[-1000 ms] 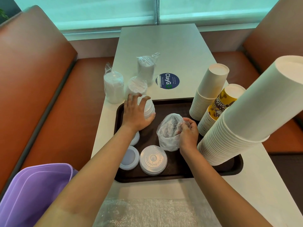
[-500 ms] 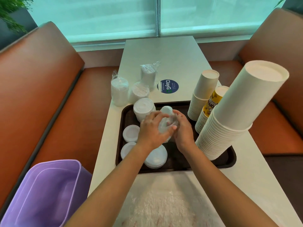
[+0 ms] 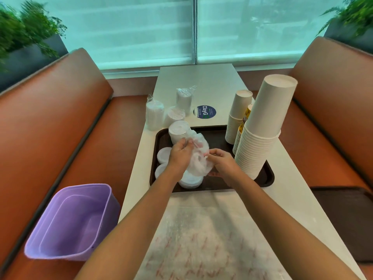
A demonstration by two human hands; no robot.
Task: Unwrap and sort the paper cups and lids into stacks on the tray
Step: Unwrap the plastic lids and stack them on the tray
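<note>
We see left hand [image 3: 181, 153] and right hand [image 3: 221, 161] pinching the plastic wrap [image 3: 198, 158]; a jerky pull risks toppling the tall cup stack [image 3: 262, 128].

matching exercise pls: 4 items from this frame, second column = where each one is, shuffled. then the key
Things:
1. purple bin
2. tallest white cup stack
3. blue round sticker
4. crumpled plastic wrap

Places:
A. on the white table, just beyond the tray's far edge
B. between the left hand and right hand, both with a grip on it, over the tray
C. on the orange bench seat, left of the table
D. on the right side of the dark tray

Pairs: 1-C, 2-D, 3-A, 4-B
</note>
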